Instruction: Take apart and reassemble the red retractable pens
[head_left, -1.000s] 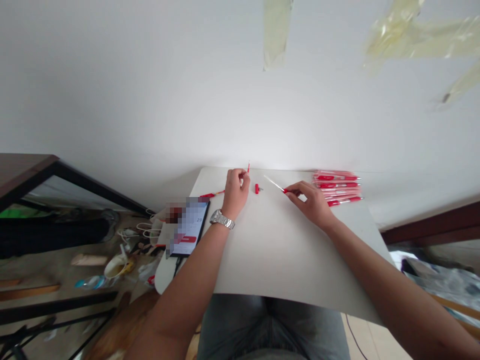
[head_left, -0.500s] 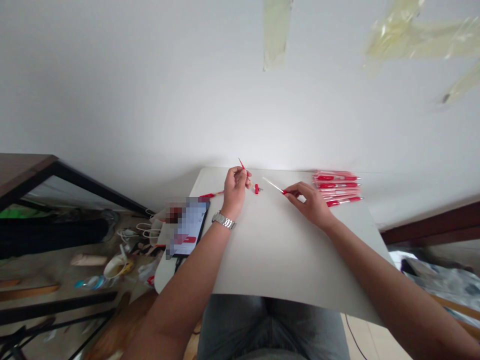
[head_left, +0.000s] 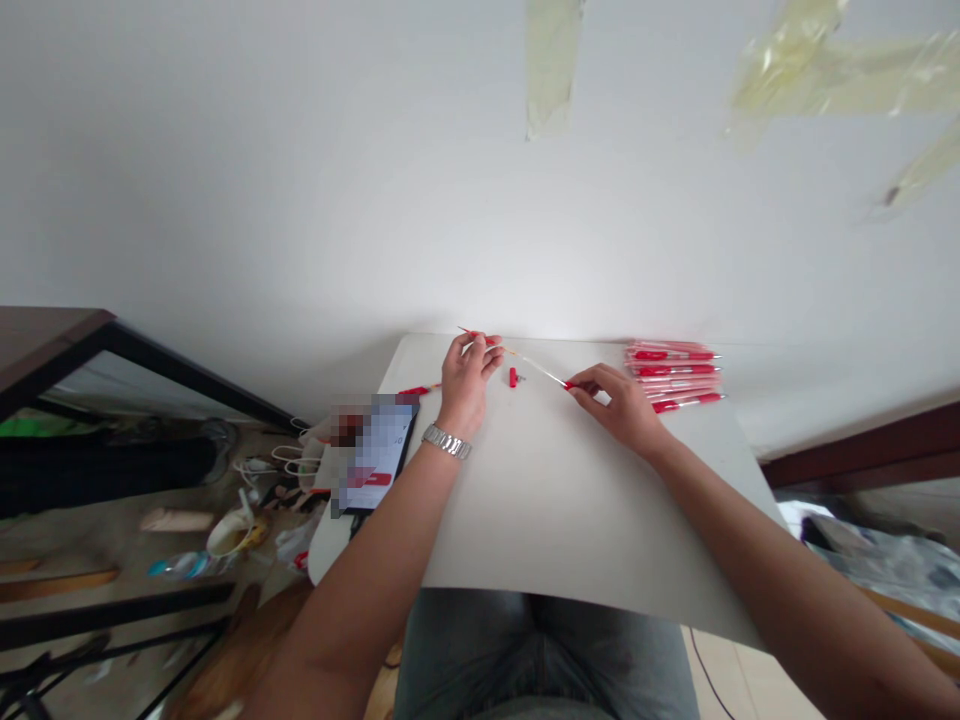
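Observation:
My left hand (head_left: 466,380), with a metal watch on the wrist, pinches a red pen refill (head_left: 480,338) whose pointed tip aims up and left. The refill's yellowish tail points right, at the free end of a clear pen barrel (head_left: 541,370); whether the two touch I cannot tell. My right hand (head_left: 611,400) has its fingers closed on the red end of that barrel. On the table between the hands lies a small red pen part (head_left: 513,377) with a little metal piece beside it.
Several red pens (head_left: 675,372) lie in a pile at the table's back right. Another red pen piece (head_left: 414,391) rests by a phone (head_left: 379,460) at the left edge. Behind the white table (head_left: 570,520) stands a wall (head_left: 375,200) with tape strips.
My left hand has turned the refill from steep to nearly level, bringing its tail up to the barrel's end. My right hand has stayed put.

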